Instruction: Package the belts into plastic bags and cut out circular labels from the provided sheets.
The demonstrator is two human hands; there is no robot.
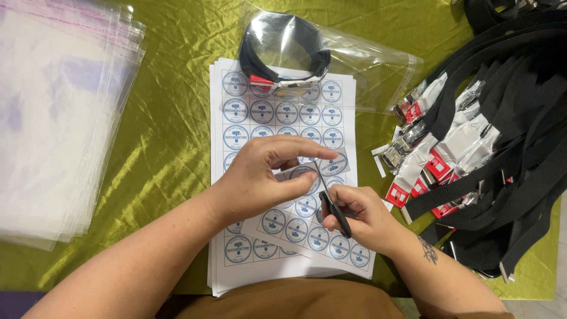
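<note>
My left hand (263, 177) pinches a loose sheet of round blue-and-white stickers (307, 227) that lies tilted over a stack of sticker sheets (236, 112). My right hand (363, 215) grips black-handled scissors (333, 207), their blades pointing up into the loose sheet near my left thumb and fingers. Both forearms reach in from the bottom edge.
A coiled black belt in a clear plastic bag (354, 59) lies on the top of the sticker stack. A pile of black belts with metal buckles and red-and-white tags (490, 142) fills the right. Clear plastic bags (53, 118) are stacked at left on green satin cloth (171, 130).
</note>
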